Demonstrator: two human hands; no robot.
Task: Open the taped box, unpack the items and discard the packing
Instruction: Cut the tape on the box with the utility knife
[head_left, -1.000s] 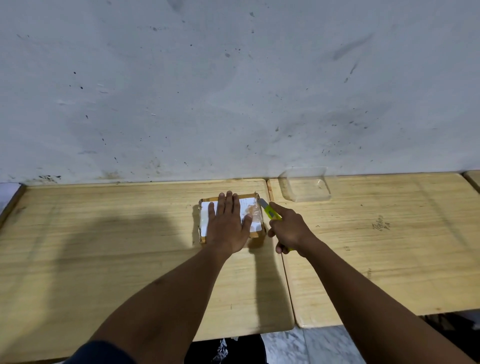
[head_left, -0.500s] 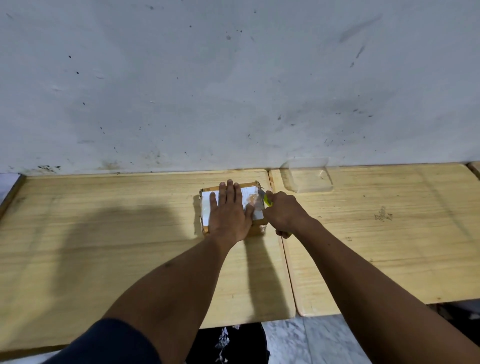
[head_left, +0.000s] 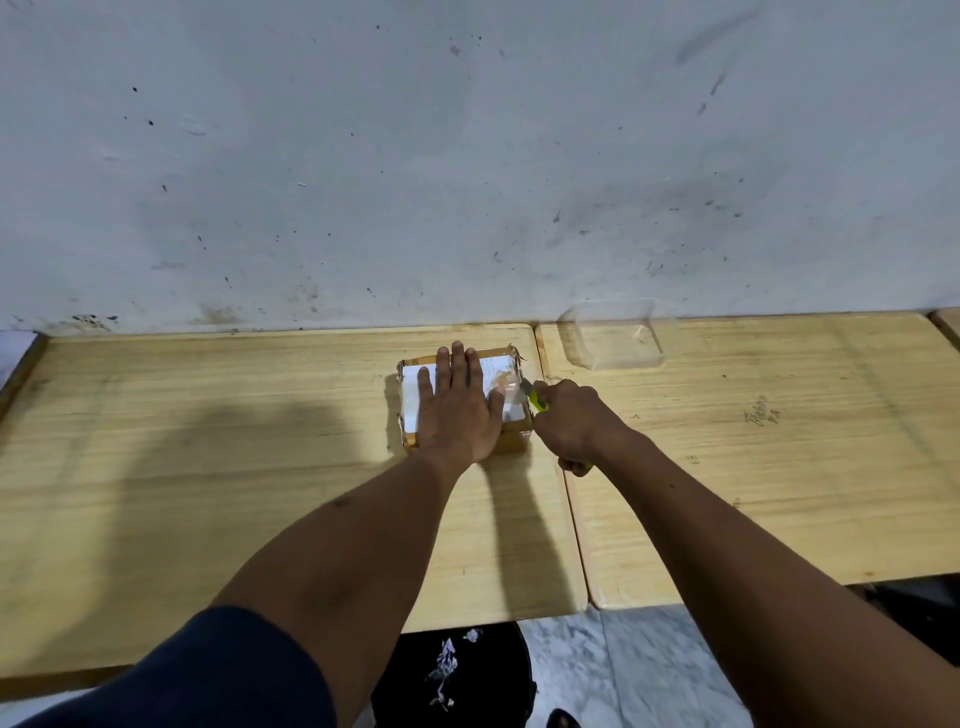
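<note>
Box (head_left: 511, 441): small, brown cardboard, taped, white label on top; sits on the left table (head_left: 208, 441) toward its far right corner, at 12 o'clock from the viewer; not yet open
Left hand (head_left: 457, 410): flat on the lid, fingers spread and pointing to 12 o'clock; presses down, grasps nothing
Right hand (head_left: 574, 421): fist wrapped tight round the yellow cutter (head_left: 537, 401), at 3 o'clock of the box
Cutter tip: at the box's right top edge, where loose clear tape lifts
Change: half a second back more handle hidden, hand tight against the box; now drawn slightly toward 5 o'clock; probably a slicing stroke along the right seam
Meaning: opening step only; unpacking and discarding still ahead
Clear tub (head_left: 613, 338): at 2 o'clock, on the right table (head_left: 779, 467)
Dark bin (head_left: 452, 675): under the table edge at 6 o'clock, scraps inside
</note>
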